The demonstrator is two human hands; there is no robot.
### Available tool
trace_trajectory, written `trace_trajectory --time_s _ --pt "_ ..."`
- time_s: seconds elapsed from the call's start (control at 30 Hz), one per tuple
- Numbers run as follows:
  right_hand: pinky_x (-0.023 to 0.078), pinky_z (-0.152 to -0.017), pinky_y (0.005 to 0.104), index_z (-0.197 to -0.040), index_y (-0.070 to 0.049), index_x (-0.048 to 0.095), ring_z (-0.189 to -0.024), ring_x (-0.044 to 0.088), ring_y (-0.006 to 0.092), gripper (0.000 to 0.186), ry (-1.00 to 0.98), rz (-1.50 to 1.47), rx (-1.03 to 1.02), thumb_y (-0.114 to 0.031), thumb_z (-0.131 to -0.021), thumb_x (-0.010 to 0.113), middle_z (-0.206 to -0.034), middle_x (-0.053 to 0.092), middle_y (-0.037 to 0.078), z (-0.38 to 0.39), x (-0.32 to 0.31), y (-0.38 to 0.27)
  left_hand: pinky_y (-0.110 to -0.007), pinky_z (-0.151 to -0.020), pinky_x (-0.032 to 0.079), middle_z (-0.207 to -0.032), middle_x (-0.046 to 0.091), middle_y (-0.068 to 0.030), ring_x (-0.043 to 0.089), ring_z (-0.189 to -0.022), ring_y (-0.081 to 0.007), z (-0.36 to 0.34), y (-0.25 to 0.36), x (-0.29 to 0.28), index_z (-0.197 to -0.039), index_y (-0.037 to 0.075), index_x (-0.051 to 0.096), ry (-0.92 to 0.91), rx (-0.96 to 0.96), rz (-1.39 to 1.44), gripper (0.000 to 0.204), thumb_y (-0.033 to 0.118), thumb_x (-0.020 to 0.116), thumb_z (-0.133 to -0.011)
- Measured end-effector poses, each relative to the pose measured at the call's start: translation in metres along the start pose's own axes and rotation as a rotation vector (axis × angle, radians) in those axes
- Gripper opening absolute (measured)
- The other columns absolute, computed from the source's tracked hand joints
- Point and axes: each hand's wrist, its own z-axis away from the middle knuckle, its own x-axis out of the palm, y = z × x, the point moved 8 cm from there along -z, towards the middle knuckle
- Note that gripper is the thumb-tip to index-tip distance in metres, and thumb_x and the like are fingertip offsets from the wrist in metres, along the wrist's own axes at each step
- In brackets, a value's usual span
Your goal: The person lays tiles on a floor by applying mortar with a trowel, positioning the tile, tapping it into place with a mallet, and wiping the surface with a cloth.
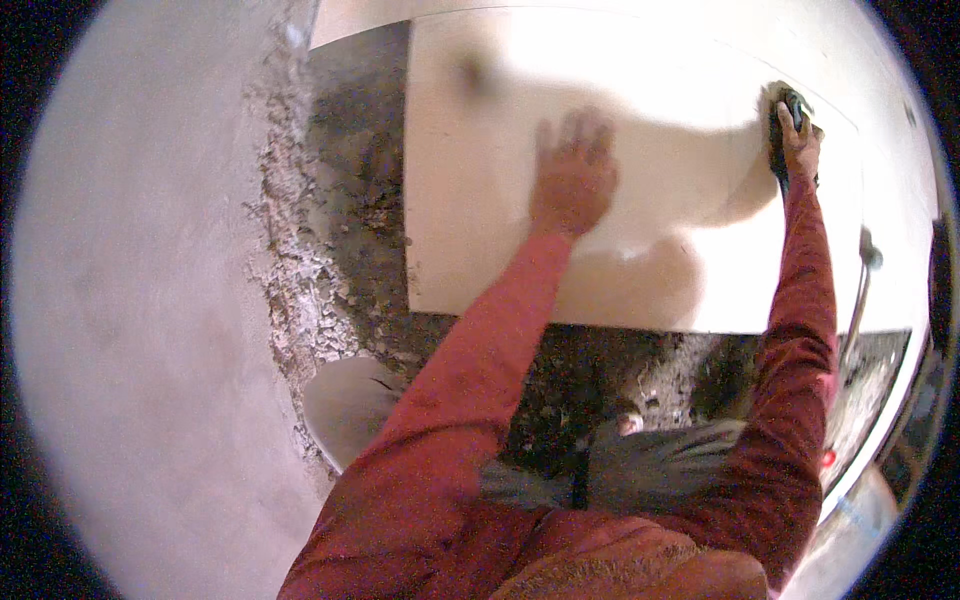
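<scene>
A large cream floor tile (470, 200) lies in front of me, shiny under strong light and crossed by shadows. My left hand (578, 185) is over its middle, palm down with fingers spread and nothing held. The hand is slightly blurred, so whether it touches the tile I cannot tell. Farther right, my right hand (803, 150) wraps around a black handheld tool (777, 140) on the tile surface. The hand hides much of the tool, and its exact kind does not show.
A pale wall (140, 260) runs along the left, with crumbly mortar (285, 240) at its foot. Dark rough ground (365, 150) borders the tile. A mallet-like tool (858, 305) with a long handle is at the right. Near my knees is more rough ground (560, 390).
</scene>
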Motion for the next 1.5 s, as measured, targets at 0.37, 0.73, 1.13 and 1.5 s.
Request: trace_trajectory --time_s 0.37,0.73,1.13,1.5 --pt "0.055 -0.087 0.0543 -0.120 -0.007 0.070 -0.105 0.067 0.0415 0.048 -0.152 -0.494 -0.299 -0.045 -0.093 0.060 -0.109 0.071 0.022 0.034 0.131 -0.559 -0.058 -0.123 0.018 -0.161 0.033 -0.0171 0.027 -0.150 -0.0345 -0.003 -0.016 0.008 -0.151 0.006 0.040 -0.015 -0.165 0.363 0.060 0.034 0.052 -0.100" --pt "0.055 -0.089 0.0475 -0.118 -0.005 0.068 -0.102 0.067 0.0348 0.044 -0.198 -1.128 -0.505 -0.040 -0.090 0.066 -0.111 0.070 0.019 -0.035 0.040 -0.541 -0.062 -0.122 0.020 -0.163 0.029 -0.0159 0.027 -0.150 -0.0374 0.001 -0.015 -0.018 -0.154 0.007 0.035 0.084 -0.091 0.266 0.072 0.031 0.063 -0.093" --pt "0.056 -0.088 0.0407 -0.125 -0.012 0.070 -0.099 0.072 0.0298 0.063 -0.307 -0.497 -0.432 -0.062 -0.087 0.069 -0.112 0.074 0.013 -0.084 0.095 -0.459 -0.063 -0.124 0.016 -0.160 0.033 -0.0164 0.021 -0.153 -0.0347 -0.006 -0.018 -0.026 -0.144 0.005 0.050 -0.008 -0.105 0.233 0.061 0.031 0.063 -0.090" --pt "0.055 -0.089 0.0538 -0.122 -0.030 0.069 -0.107 0.066 0.0373 0.046 -0.062 -0.741 -0.760 -0.025 -0.076 0.074 -0.113 0.067 0.011 0.064 0.116 -0.696 -0.056 -0.124 0.011 -0.166 0.023 -0.0170 0.020 -0.154 -0.0340 -0.024 -0.008 0.003 -0.158 0.006 0.024 -0.368 -0.020 0.004 0.064 0.033 0.043 -0.104"
